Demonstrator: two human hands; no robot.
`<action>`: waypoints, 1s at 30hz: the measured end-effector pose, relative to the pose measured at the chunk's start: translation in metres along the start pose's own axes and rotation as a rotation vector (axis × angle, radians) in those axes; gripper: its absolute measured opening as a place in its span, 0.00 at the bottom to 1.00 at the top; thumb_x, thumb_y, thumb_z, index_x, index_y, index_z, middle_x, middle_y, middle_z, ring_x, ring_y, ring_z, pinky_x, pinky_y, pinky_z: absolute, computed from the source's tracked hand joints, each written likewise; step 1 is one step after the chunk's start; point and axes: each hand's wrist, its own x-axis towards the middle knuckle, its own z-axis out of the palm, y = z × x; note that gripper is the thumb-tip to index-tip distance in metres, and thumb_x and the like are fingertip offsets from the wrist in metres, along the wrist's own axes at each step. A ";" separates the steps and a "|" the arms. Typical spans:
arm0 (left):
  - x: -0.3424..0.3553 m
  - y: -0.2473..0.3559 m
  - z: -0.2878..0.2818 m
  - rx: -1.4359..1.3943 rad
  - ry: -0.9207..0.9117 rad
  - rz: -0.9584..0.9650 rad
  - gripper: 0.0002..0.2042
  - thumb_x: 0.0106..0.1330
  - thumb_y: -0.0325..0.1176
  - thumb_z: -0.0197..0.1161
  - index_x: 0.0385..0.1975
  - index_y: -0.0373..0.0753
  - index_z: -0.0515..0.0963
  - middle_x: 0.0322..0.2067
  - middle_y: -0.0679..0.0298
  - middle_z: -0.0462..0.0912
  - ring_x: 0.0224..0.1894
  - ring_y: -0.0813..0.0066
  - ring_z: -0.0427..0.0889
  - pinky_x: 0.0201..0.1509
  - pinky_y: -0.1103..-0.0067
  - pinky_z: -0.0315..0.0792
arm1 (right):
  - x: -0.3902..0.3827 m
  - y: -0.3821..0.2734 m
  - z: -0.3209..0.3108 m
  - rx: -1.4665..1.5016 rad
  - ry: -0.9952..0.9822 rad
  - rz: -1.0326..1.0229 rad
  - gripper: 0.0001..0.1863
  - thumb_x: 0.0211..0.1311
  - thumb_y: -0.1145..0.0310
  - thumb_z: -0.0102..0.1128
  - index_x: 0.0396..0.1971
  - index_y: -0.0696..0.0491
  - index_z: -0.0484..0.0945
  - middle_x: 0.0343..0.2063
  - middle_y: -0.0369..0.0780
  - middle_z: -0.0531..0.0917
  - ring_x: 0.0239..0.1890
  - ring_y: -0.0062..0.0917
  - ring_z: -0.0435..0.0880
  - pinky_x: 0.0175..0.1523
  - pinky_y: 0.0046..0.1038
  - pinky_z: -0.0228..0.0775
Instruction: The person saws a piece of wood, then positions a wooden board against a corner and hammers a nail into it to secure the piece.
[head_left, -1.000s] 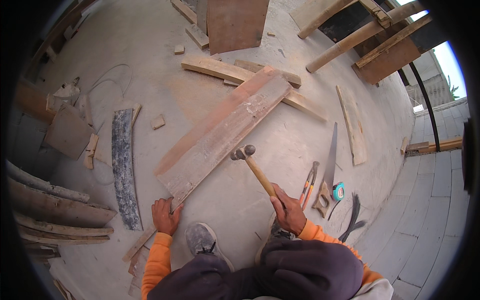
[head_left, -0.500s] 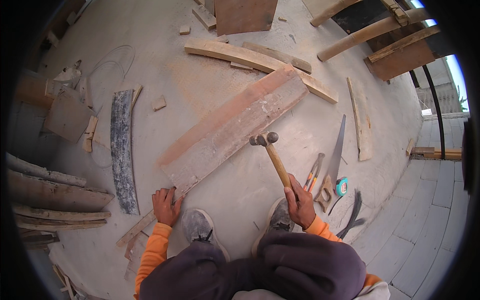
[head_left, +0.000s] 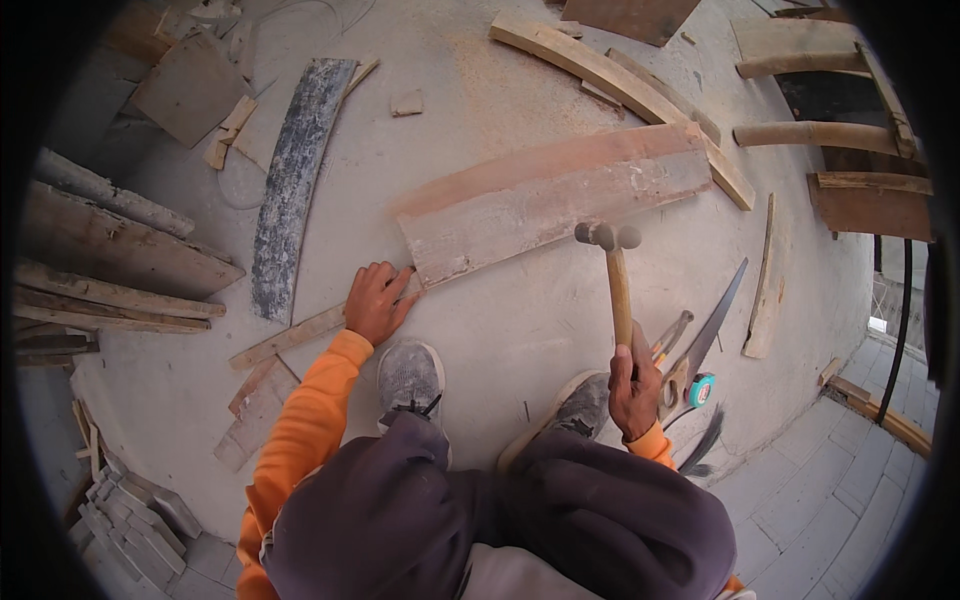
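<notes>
My right hand (head_left: 635, 393) is closed around the wooden handle of a hammer (head_left: 620, 290), whose head points away from me near the front edge of a wide plank (head_left: 560, 198). The plank is reddish along its far side and pale, worn grey along its near side. My left hand (head_left: 378, 303) lies over a narrow wooden strip (head_left: 300, 335), fingers bent around it close to the plank's near left corner. The strip's end shows past my fingers against that corner. Whether a nail sits under the fingers I cannot tell.
Right of the hammer lie a handsaw (head_left: 715, 315), a pair of pincers (head_left: 672, 335), a teal tape measure (head_left: 701, 389) and dark wire (head_left: 705, 445). A dark-stained board (head_left: 300, 190) lies at left, beside stacked boards (head_left: 130, 235). A long beam (head_left: 600, 72) lies beyond the plank.
The view has turned, so the floor and its objects appear shifted and rotated. My left hand stays by the plank's corner, its fingers further over the strip. The hammer remains raised in my right hand.
</notes>
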 end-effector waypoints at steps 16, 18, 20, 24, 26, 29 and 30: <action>-0.013 0.016 -0.009 0.013 -0.092 0.111 0.19 0.61 0.41 0.72 0.49 0.37 0.82 0.36 0.63 0.72 0.40 0.64 0.72 0.47 0.70 0.67 | -0.003 -0.005 0.022 -0.103 -0.173 -0.323 0.21 0.77 0.72 0.49 0.64 0.63 0.72 0.22 0.39 0.75 0.20 0.18 0.72 0.29 0.23 0.64; 0.010 0.017 0.002 -0.028 -0.092 0.126 0.19 0.63 0.42 0.71 0.48 0.38 0.82 0.37 0.62 0.73 0.40 0.64 0.72 0.47 0.71 0.67 | -0.001 -0.011 0.021 -0.114 -0.191 -0.312 0.21 0.76 0.73 0.51 0.64 0.63 0.73 0.30 0.46 0.79 0.29 0.26 0.78 0.37 0.26 0.69; 0.026 0.014 0.012 -0.079 -0.076 0.168 0.19 0.64 0.43 0.71 0.48 0.38 0.82 0.37 0.62 0.73 0.41 0.64 0.73 0.48 0.71 0.68 | -0.002 -0.020 0.017 -0.132 -0.214 -0.272 0.21 0.75 0.74 0.53 0.65 0.61 0.73 0.47 0.58 0.85 0.44 0.41 0.90 0.50 0.32 0.79; 0.034 0.016 0.013 -0.143 -0.058 0.137 0.23 0.61 0.49 0.73 0.46 0.37 0.83 0.36 0.62 0.74 0.42 0.64 0.74 0.48 0.70 0.68 | -0.001 -0.018 0.013 -0.181 -0.241 -0.313 0.22 0.75 0.74 0.53 0.65 0.60 0.73 0.51 0.57 0.84 0.51 0.45 0.88 0.55 0.34 0.78; 0.039 0.025 0.009 -0.194 -0.056 0.061 0.26 0.58 0.52 0.75 0.46 0.36 0.83 0.35 0.62 0.74 0.42 0.64 0.74 0.48 0.70 0.68 | -0.001 -0.020 0.014 -0.152 -0.265 -0.305 0.22 0.74 0.74 0.54 0.65 0.59 0.73 0.53 0.56 0.84 0.53 0.46 0.87 0.57 0.34 0.78; 0.041 0.026 0.018 -0.156 -0.043 0.007 0.29 0.55 0.55 0.76 0.44 0.34 0.84 0.33 0.62 0.74 0.41 0.64 0.74 0.48 0.70 0.69 | 0.001 -0.021 0.018 -0.159 -0.296 -0.297 0.22 0.74 0.74 0.54 0.66 0.58 0.73 0.53 0.56 0.84 0.52 0.46 0.87 0.56 0.35 0.79; 0.042 0.026 0.017 -0.143 -0.062 0.023 0.30 0.55 0.56 0.77 0.44 0.34 0.83 0.33 0.62 0.75 0.41 0.63 0.74 0.48 0.70 0.69 | 0.002 -0.022 0.019 -0.165 -0.299 -0.293 0.22 0.74 0.74 0.55 0.66 0.58 0.72 0.53 0.56 0.83 0.52 0.46 0.87 0.55 0.35 0.79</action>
